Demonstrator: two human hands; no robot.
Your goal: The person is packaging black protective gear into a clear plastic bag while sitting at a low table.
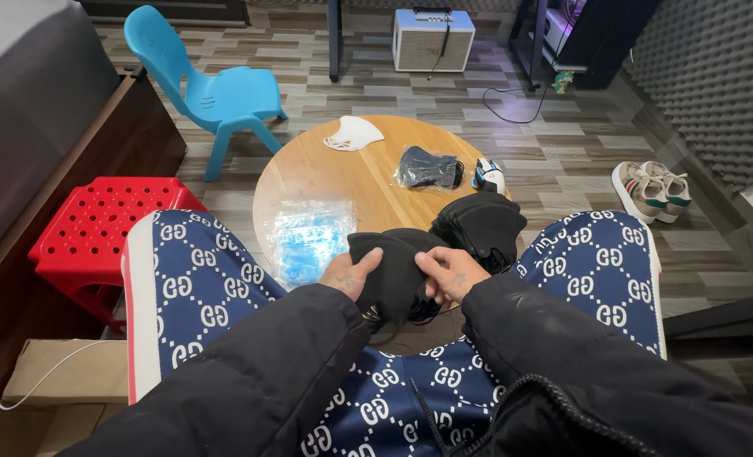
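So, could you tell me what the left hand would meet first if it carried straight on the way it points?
The left hand points up and right across the black mask it holds, so it would probably meet the stack of black masks first; depth is unclear.

masks point(482, 227) on table point(359, 173), chair point(215, 93) behind

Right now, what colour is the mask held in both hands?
Black; the mask shows best in the head view, gripped by the left hand and right hand.
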